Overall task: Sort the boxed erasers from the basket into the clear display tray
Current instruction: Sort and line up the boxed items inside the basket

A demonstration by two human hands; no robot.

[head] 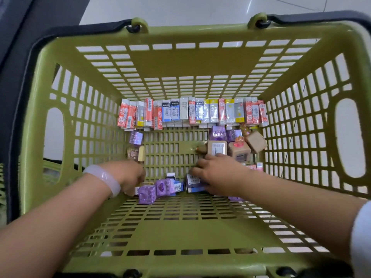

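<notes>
Green basket (50,81) floor — right hand (217,173) grip curls on blue boxed eraser (193,182); left hand (131,176) grip apparently hidden.

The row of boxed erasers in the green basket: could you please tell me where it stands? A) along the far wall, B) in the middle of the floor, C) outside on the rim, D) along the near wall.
A: the row of boxed erasers stands lined up against the far wall of the green basket, beyond both hands.
</notes>
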